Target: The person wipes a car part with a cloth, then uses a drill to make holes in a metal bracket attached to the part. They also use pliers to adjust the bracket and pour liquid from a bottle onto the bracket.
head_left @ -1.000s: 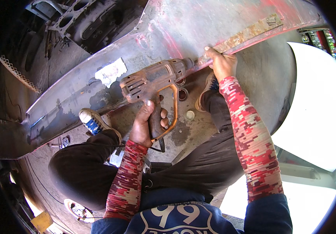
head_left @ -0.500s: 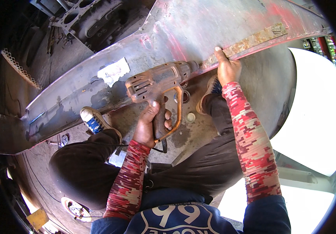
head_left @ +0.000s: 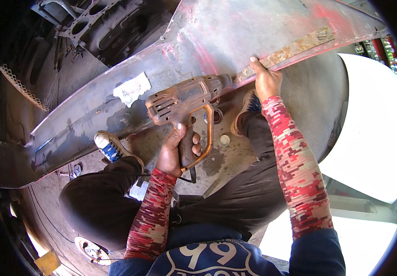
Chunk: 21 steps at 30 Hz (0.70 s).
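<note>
My left hand (head_left: 175,152) is closed round the handle of a dirty, rust-coloured heat gun (head_left: 182,96), whose nozzle points right at a long rusty strip (head_left: 295,50) along the near edge of a grey metal panel (head_left: 83,110) with pink-red patches. My right hand (head_left: 265,80) grips that edge and the strip just right of the nozzle, thumb on top and fingers hidden underneath. A torn white patch (head_left: 131,89) lies on the panel left of the gun. A black cord hangs from the gun's handle.
My legs and shoes (head_left: 115,147) are beneath the panel, with small round containers (head_left: 224,140) on the concrete floor. A dark metal engine part (head_left: 88,27) is upper left, beside a perforated strip (head_left: 23,87). Large white panels (head_left: 369,129) stand at right.
Since a second ago my right hand has shifted a little right along the strip. The heat gun in my left hand has moved slightly right.
</note>
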{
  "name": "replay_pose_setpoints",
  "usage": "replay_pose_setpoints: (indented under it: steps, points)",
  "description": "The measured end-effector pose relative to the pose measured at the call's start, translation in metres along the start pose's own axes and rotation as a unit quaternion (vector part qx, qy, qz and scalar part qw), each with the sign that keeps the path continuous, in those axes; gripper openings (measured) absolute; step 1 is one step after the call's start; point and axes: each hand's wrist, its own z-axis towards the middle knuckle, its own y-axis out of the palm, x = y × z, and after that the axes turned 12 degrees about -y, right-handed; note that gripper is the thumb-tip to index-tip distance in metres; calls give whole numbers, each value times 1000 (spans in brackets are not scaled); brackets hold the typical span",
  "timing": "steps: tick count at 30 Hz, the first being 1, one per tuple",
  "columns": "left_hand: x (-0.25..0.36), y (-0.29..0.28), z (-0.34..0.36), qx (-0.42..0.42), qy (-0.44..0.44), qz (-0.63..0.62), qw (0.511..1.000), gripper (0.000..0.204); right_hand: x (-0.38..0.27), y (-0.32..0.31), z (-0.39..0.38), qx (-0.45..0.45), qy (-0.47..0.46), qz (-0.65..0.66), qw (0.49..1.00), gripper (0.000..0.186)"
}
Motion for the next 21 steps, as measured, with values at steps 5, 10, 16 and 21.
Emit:
replay_pose_setpoints:
  steps: [5,10,16,21]
  points:
    - [0,0,0,5,-4,4,1000,62,-6,-2,0,-22,26,-29,999,16]
    - [0,2,0,8,0,9,1000,63,-5,-1,0,-17,35,-47,998,15]
    - [-1,2,2,1,8,3,1000,61,-5,2,0,-12,27,-37,999,13]
    - [0,0,1,2,1,12,1000,62,-12,0,0,-36,58,-82,994,15]
